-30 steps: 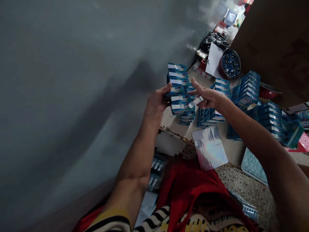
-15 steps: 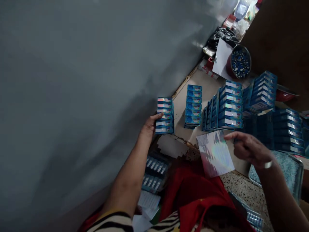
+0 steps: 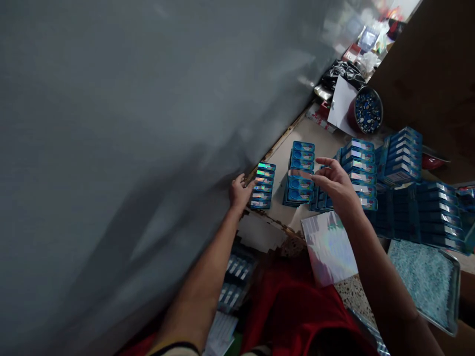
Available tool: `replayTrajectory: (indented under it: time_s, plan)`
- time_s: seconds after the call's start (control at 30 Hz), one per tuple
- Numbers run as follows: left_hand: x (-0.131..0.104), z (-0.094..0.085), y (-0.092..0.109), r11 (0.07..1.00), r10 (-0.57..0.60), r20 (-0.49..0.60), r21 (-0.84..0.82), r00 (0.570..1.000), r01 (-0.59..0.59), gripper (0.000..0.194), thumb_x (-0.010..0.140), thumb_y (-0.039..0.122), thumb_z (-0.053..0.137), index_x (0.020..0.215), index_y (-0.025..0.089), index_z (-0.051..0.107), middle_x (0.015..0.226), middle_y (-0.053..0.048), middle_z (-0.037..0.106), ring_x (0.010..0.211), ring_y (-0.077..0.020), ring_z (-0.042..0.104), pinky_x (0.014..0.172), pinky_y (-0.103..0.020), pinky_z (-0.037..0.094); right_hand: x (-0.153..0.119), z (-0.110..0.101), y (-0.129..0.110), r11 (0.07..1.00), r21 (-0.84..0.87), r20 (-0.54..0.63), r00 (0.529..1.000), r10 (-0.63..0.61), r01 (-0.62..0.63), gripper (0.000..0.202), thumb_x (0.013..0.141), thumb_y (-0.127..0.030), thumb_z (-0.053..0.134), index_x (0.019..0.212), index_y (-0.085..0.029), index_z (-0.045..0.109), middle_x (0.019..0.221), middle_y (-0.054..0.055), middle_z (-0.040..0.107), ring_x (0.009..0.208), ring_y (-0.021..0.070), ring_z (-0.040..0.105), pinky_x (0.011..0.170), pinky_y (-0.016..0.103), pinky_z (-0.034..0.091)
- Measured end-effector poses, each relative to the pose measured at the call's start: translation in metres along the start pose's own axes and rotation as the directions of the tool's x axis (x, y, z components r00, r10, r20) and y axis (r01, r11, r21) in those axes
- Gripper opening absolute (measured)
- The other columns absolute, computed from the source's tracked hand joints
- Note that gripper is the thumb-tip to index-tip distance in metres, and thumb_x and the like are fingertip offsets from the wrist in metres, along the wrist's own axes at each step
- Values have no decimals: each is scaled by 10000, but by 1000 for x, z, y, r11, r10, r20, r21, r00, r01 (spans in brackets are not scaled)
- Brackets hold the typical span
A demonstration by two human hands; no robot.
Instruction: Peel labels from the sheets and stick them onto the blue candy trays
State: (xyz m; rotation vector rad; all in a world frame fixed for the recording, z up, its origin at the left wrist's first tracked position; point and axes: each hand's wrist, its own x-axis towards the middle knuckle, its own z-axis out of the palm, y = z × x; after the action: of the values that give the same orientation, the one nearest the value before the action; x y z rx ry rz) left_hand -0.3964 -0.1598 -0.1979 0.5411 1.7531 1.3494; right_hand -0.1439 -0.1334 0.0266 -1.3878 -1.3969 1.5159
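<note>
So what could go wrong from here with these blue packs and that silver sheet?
The left stack of blue packs sits close to the table's front edge, so a nudge from the left hand might tip some off.

The right hand reaches in between stacks and could knock the middle one.

The silver sheet overhangs the edge beside the right forearm, so a brush might send it down.

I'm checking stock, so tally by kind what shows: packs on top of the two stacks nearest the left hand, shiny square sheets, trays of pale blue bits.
Packs on top by left hand: 6
Packs on top of next stack: 6
Shiny sheet: 1
Tray: 1
Total: 14
</note>
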Motion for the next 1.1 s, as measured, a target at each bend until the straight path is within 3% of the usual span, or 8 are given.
replayTrajectory:
  time_s: [0.1, 0.23, 0.3, 0.43, 0.53, 0.77, 0.9, 1.1]
  plan:
    - [-40, 4, 39, 979, 177, 12, -109, 984, -175, 466, 781, 577, 809, 1033, 189, 751, 1019, -97, 759, 960, -202, 711, 829, -264, 553, 24, 14, 10, 1000, -17, -5, 1000, -3, 3, 452, 776, -294, 685, 1189, -236, 510, 787, -49, 515, 670, 126, 459, 631, 278, 363]
    - [-72, 23, 89, 933, 54, 414, -345, 908, 102, 734, 722, 810, 733, 1072, 166, 745, 972, -132, 767, 807, -213, 718, 672, -295, 566, 38, 26, 12, 997, -77, 22, 1000, 18, -16, 454, 769, -292, 662, 1197, -230, 525, 810, -44, 525, 689, 125, 480, 635, 274, 375]
    - [-73, 33, 101, 922, 13, 465, -347, 885, 169, 694, 627, 740, 849, 1001, 166, 736, 944, -111, 761, 760, -184, 700, 650, -280, 556, 41, 28, 12, 996, -83, 47, 998, 29, -25, 471, 749, -293, 663, 1197, -223, 535, 793, -51, 525, 681, 123, 478, 630, 270, 373]
    - [-65, 46, 107, 932, 3, 373, -337, 928, 132, 480, 568, 503, 958, 787, 182, 676, 801, -29, 707, 655, -122, 628, 611, -243, 518, 52, 24, 23, 995, -93, 65, 997, 49, -43, 517, 700, -345, 708, 1171, -224, 532, 776, -60, 549, 668, 124, 492, 633, 267, 377]
    - [-55, 58, 110, 938, 12, 334, -331, 942, 105, 391, 642, 454, 923, 755, 188, 659, 745, -8, 678, 632, -123, 624, 595, -243, 513, 69, 19, 32, 991, -128, -41, 999, 22, -28, 572, 687, -389, 745, 1176, -222, 499, 784, -50, 586, 697, 148, 554, 671, 284, 421]
    - [-3, 110, 130, 986, 69, 202, -160, 977, -37, 217, 733, 275, 853, 670, 152, 685, 647, -36, 670, 562, -114, 585, 577, -247, 490, 131, 10, 16, 792, -601, -369, 917, -153, -110, 544, 708, -219, 695, 1225, -206, 527, 961, 66, 707, 970, 291, 658, 873, 418, 490]
    - [18, 123, 135, 987, 14, 211, -157, 977, 19, 213, 717, 201, 835, 610, 146, 660, 603, -40, 645, 546, -114, 558, 566, -253, 470, 153, 11, 10, 690, -701, -376, 916, -141, -181, 556, 724, -164, 669, 1260, -193, 526, 1065, 116, 722, 1039, 315, 653, 941, 467, 484]
    - [24, 124, 132, 986, -9, 208, -163, 978, 43, 218, 703, 204, 841, 612, 139, 653, 600, -30, 632, 539, -100, 541, 559, -239, 461, 166, 14, 26, 678, -721, -345, 923, -173, -142, 524, 769, -171, 644, 1278, -188, 523, 1084, 119, 722, 1034, 305, 656, 952, 484, 497]
